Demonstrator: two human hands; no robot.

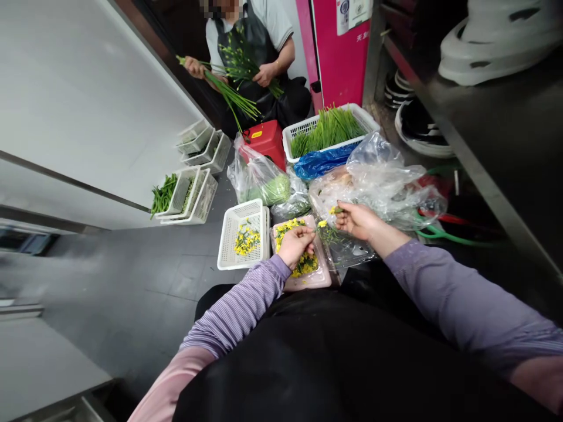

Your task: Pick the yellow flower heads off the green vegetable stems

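Observation:
My left hand [297, 246] is over a pink tray [319, 280] full of small yellow flowers [304, 268]. Its thumb and fingertips are pinched together; anything between them is too small to name. To the right, my right hand [355, 220] pinches a yellow-flowered sprig [336, 210] between thumb and forefinger. Below that hand, thin green stems and a yellow bloom [322, 224] lie by clear plastic [349, 252]. Left of the tray stands a white perforated basket [226, 249] with more yellow flowers [246, 240] on its bottom.
Plastic bags [378, 181] and a blue bag [323, 163] lie ahead. Behind them are a white basket of green stems [332, 126] and a red box [267, 142]. Across from me a co-worker [257, 55] holds long green stalks. Stacked baskets [204, 199] stand left; a metal shelf [497, 129] runs along the right.

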